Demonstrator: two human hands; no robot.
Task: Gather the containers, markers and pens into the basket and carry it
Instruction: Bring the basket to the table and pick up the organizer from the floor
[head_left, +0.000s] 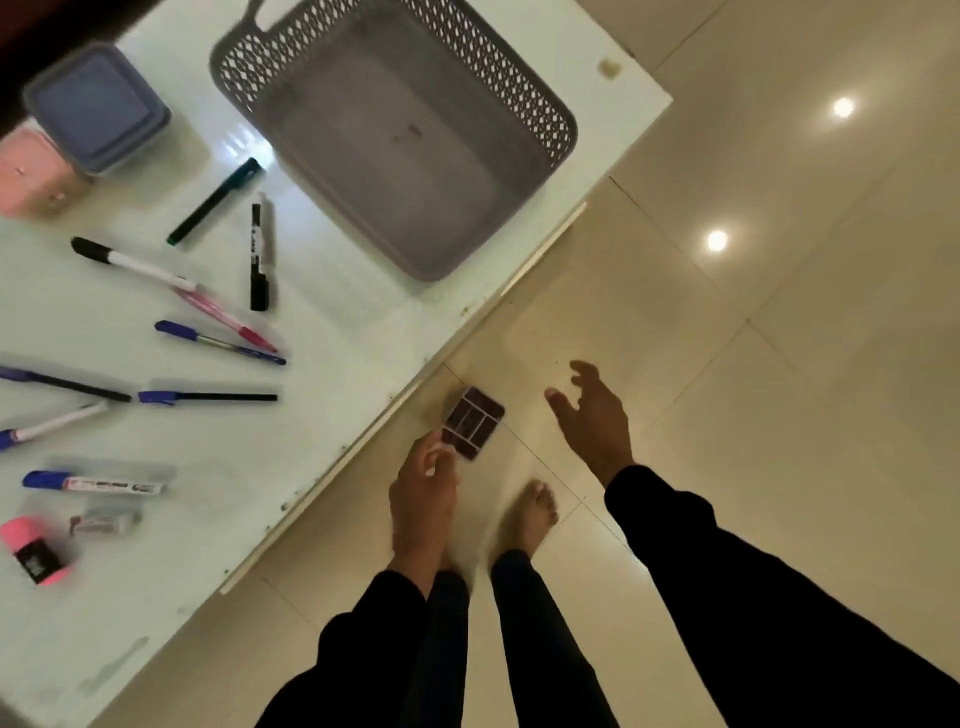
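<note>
An empty grey lattice basket (561, 130) stands at the far right end of the white table (332, 332). A blue-lidded container (96, 106) and a pink container (31, 174) sit at the table's far left. Several pens and markers lie scattered, among them a black marker (258, 254), a blue pen (208, 397), a blue-capped marker (93, 484) and a pink highlighter (34, 551). Both my hands hang off the table, over the floor. My left hand (423, 499) has loosely curled fingers and holds nothing. My right hand (595, 415) is spread and empty.
The table's edge runs diagonally between me and the objects. A small dark drain grate (474, 422) lies in the cream tiled floor (779, 364) near my bare foot (530, 514). Ceiling lights reflect off the tiles at right.
</note>
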